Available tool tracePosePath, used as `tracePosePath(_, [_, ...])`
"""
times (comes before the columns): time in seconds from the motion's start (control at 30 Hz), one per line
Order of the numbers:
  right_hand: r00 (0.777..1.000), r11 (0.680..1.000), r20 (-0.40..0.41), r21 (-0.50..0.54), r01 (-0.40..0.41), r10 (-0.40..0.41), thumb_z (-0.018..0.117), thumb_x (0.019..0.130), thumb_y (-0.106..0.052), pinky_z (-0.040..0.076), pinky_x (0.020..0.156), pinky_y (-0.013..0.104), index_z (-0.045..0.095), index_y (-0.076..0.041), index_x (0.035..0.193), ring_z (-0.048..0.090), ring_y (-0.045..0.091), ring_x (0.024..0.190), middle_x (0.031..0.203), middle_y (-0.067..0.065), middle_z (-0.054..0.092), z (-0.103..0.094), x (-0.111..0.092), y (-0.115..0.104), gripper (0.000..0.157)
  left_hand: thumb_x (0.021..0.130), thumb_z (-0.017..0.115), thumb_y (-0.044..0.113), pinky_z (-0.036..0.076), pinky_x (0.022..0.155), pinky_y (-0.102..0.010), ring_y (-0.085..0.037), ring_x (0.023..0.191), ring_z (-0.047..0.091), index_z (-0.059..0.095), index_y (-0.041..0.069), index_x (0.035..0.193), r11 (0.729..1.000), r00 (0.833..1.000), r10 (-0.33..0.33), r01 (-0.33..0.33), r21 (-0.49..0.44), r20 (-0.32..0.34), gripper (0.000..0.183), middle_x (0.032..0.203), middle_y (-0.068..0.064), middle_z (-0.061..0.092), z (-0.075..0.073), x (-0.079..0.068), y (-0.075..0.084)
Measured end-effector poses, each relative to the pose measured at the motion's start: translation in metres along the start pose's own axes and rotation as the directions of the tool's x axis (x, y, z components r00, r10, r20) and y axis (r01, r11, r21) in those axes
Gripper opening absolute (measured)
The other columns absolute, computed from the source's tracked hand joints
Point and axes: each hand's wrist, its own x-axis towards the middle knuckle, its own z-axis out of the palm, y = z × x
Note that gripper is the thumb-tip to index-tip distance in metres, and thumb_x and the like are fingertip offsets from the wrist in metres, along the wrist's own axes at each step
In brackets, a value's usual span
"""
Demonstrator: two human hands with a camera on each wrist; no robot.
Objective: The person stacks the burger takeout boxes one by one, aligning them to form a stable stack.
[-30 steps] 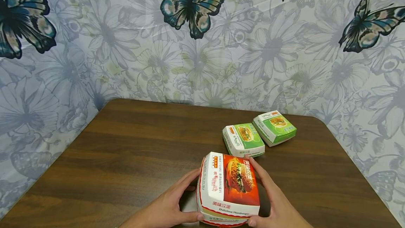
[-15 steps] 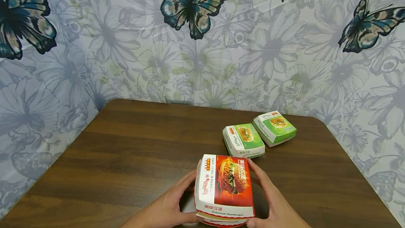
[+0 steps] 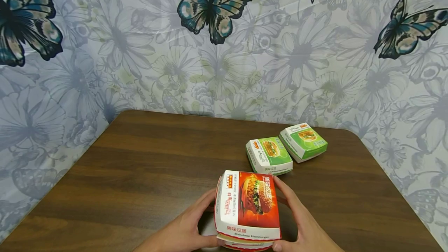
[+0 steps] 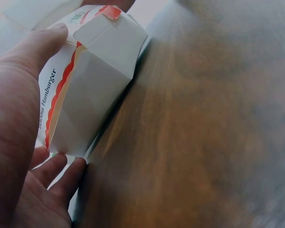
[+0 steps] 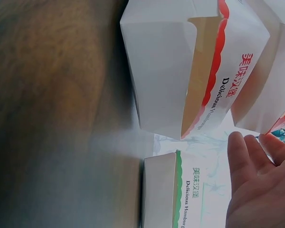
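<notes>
A red-topped hamburger box (image 3: 259, 219) sits at the near middle of the table, stacked on a second white box with a red scalloped edge. This lower box (image 5: 164, 80) stands on the tabletop in the right wrist view. At the stack's left side is my left hand (image 3: 185, 223), thumb at the near corner and fingers reaching round behind. In the left wrist view, that thumb lies against the lower box (image 4: 88, 107). My right hand (image 3: 304, 221) spans the right side, index finger at the far corner, thumb at the near one.
Just beyond the stack lies a green hamburger box (image 3: 274, 154), and a second green box (image 3: 308, 141) sits at an angle beside it, farther right. The brown wooden table (image 3: 140, 166) ends at a butterfly-patterned cloth (image 3: 224, 73) behind.
The upper red box has shifted slightly left and towards me, and turned a little straighter over the lower one. Both hands have stayed around the stack. The green boxes have not moved.
</notes>
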Motion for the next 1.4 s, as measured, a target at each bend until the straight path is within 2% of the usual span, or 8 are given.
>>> tracePosePath(0.1, [1.000,1.000,-0.001,0.008,0.002,-0.002,0.079,0.087,-0.037,0.047,0.105,0.033,0.014,-0.005,0.165,0.051,0.021,0.137,0.165,0.013,0.031,0.000,0.000,0.000,0.106,0.086,0.084,0.046,0.033,0.119,-0.031,-0.014,0.140,0.047,0.021,0.033,0.164,0.999,1.000,-0.010,0.010,-0.034,0.012,0.101,0.167,0.006,0.027,0.000,0.000,0.001])
tracePosePath(0.23, [1.000,1.000,0.000,0.014,-0.005,0.005,0.079,0.087,-0.036,0.048,0.105,0.033,0.014,-0.006,0.165,0.051,0.021,0.137,0.166,0.013,0.030,0.001,0.000,0.000,0.106,0.087,0.083,0.044,0.037,0.118,-0.031,-0.014,0.137,0.051,0.022,0.030,0.164,0.999,1.000,0.022,-0.021,-0.044,0.017,0.100,0.166,0.004,0.027,-0.001,0.000,0.000])
tracePosePath(0.5, [1.000,1.000,-0.010,-0.001,0.009,-0.009,0.079,0.087,-0.036,0.047,0.106,0.033,0.014,-0.005,0.165,0.049,0.021,0.139,0.165,0.014,0.030,0.002,0.000,-0.002,0.105,0.084,0.085,0.047,0.038,0.115,-0.033,-0.014,0.138,0.046,0.020,0.037,0.163,0.994,0.996,-0.083,0.086,-0.071,0.039,0.103,0.164,0.012,0.029,-0.002,-0.001,0.003])
tracePosePath(0.67, [1.000,1.000,-0.011,-0.001,-0.015,0.015,0.079,0.087,-0.034,0.048,0.105,0.033,0.014,-0.008,0.165,0.050,0.020,0.137,0.166,0.012,0.030,0.002,0.000,-0.002,0.105,0.082,0.088,0.042,0.037,0.115,-0.033,-0.016,0.139,0.048,0.014,0.035,0.164,0.988,0.996,-0.081,0.084,-0.130,0.031,0.111,0.164,0.010,0.028,-0.003,0.000,0.004])
tracePosePath(1.0, [1.000,1.000,-0.027,-0.022,-0.011,0.010,0.078,0.088,-0.035,0.047,0.105,0.030,0.013,-0.005,0.165,0.050,0.019,0.138,0.166,0.012,0.028,0.002,-0.002,-0.001,0.104,0.081,0.089,0.031,0.036,0.117,-0.033,-0.022,0.141,0.048,0.007,0.029,0.167,0.988,1.000,-0.004,0.003,-0.151,-0.003,0.119,0.169,0.006,0.018,-0.005,-0.001,0.004])
tracePosePath(1.2, [0.996,0.997,-0.046,-0.009,0.078,-0.078,0.061,0.100,-0.045,0.045,0.109,0.028,0.014,0.002,0.163,0.040,0.019,0.146,0.167,0.022,0.023,0.001,0.000,0.005,0.091,0.080,0.089,0.031,0.037,0.118,-0.039,-0.026,0.143,0.044,0.008,0.029,0.167,0.992,1.000,0.002,-0.004,-0.129,-0.013,0.119,0.170,0.006,0.018,-0.006,-0.002,0.005])
tracePosePath(1.27, [0.989,0.991,-0.056,-0.010,0.136,-0.136,0.053,0.104,-0.047,0.043,0.111,0.028,0.015,0.008,0.161,0.036,0.021,0.149,0.166,0.027,0.022,0.000,0.000,0.008,0.088,0.081,0.088,0.032,0.038,0.118,-0.040,-0.025,0.143,0.044,0.008,0.026,0.167,0.994,0.999,0.034,-0.037,-0.106,-0.028,0.117,0.170,0.004,0.018,-0.007,-0.002,0.004])
tracePosePath(1.4, [0.981,0.984,-0.084,-0.008,0.176,-0.176,0.041,0.107,-0.050,0.044,0.111,0.029,0.016,0.011,0.159,0.030,0.022,0.152,0.165,0.029,0.023,-0.001,0.001,0.013,0.084,0.084,0.084,0.037,0.038,0.118,-0.038,-0.023,0.145,0.041,0.010,0.016,0.167,0.986,0.987,0.144,-0.149,-0.075,-0.072,0.113,0.170,-0.003,0.020,-0.008,0.000,0.002])
